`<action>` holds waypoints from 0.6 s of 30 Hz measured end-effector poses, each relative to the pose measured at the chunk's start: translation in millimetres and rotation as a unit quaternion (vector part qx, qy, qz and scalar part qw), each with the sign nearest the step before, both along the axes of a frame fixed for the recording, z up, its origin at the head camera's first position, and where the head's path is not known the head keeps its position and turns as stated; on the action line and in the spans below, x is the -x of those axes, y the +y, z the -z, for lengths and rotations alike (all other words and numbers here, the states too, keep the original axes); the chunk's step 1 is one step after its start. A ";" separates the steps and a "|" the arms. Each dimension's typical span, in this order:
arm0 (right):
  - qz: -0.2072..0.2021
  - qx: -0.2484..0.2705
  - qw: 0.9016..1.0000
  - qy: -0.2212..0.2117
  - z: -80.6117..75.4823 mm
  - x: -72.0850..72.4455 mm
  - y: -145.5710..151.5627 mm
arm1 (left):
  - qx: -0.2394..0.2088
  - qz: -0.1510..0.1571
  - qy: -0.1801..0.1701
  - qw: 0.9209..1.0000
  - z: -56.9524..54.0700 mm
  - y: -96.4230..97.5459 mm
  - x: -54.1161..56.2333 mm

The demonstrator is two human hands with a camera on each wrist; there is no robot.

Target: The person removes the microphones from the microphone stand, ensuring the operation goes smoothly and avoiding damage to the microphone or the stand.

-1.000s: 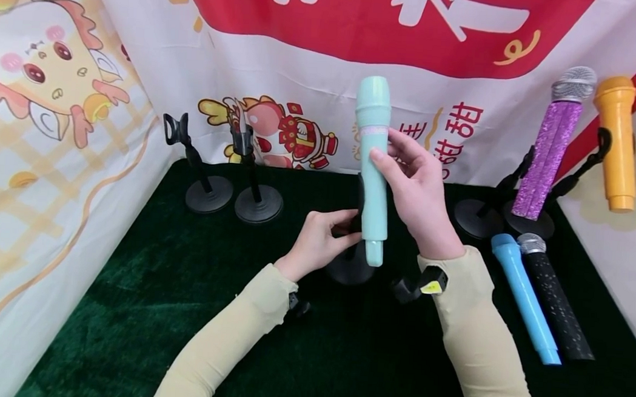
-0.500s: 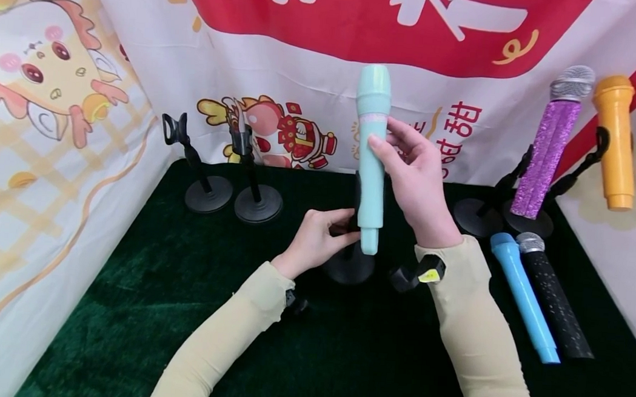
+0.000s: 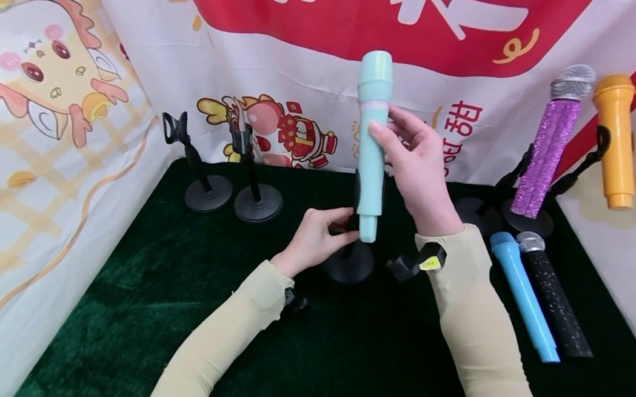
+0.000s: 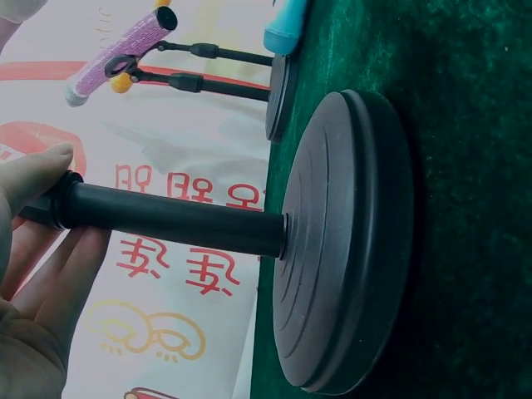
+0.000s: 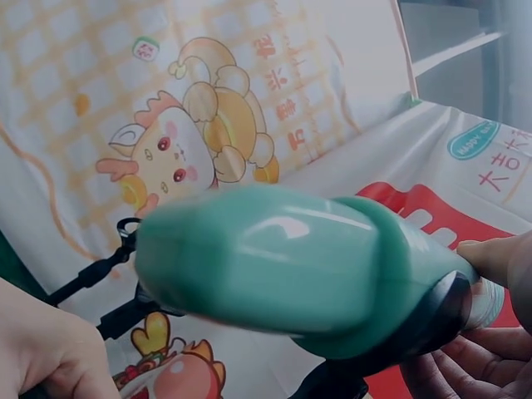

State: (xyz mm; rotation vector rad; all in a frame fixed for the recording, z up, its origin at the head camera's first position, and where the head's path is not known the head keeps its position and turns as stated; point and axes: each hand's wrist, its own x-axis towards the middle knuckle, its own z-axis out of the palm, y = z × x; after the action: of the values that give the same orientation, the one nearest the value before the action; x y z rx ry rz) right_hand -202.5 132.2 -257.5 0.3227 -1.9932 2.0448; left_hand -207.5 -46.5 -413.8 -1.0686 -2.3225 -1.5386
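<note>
Two bare hands work at the middle of the green-covered tabletop [image 3: 341, 358], and from where I stand each has hold of a different part. The right hand [image 3: 420, 168] pinches the upper body of the mint microphone [image 3: 371, 159] between thumb and fingers; this grip is closed to the width of the barrel. The microphone is nearly upright, head uppermost, in front of the central stand [image 3: 350, 264] and above its round base. A dark curved part lies against the microphone's underside in the right wrist view; how fully the two are seated together I cannot tell. The left hand [image 3: 315, 241] has its grip closed around the upper pole [image 4: 174, 218], thumb on one side and fingers on the other, with the base flat on the cloth. To the left, two black stands [image 3: 209, 193] [image 3: 259, 203] are set near each other. To the right, a glittery purple microphone [image 3: 548, 158] and an orange microphone [image 3: 615, 144] sit tilted in stands. In front of these, a blue microphone [image 3: 525, 296] and a speckled black microphone [image 3: 555, 298] lie side by side.
</note>
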 end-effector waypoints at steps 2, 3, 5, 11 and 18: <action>0.001 0.000 1.000 -0.002 -1.1 0.9 -0.1 | 0.000 -0.001 -0.001 1.000 0.5 -0.5 -0.1; 0.002 0.000 1.000 -0.003 -1.6 1.3 -0.1 | 0.000 -0.001 -0.002 1.000 0.8 -0.7 0.0; 0.002 0.001 1.000 -0.003 -3.0 2.3 -0.2 | -0.002 0.000 -0.006 1.000 0.8 -0.9 0.0; 0.005 0.005 1.000 0.004 -5.9 4.4 0.1 | -0.011 0.013 -0.031 0.999 0.6 -0.8 -1.9; 0.003 0.012 1.000 -0.002 -8.4 5.1 -0.5 | -0.007 0.014 -0.035 0.999 -0.8 -1.4 -3.5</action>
State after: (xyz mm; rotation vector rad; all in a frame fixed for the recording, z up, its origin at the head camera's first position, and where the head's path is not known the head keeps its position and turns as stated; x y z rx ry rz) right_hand -207.5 131.7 -249.1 0.3083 -1.9670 2.0658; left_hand -204.0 -47.9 -412.9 -1.0642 -2.3472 -1.6262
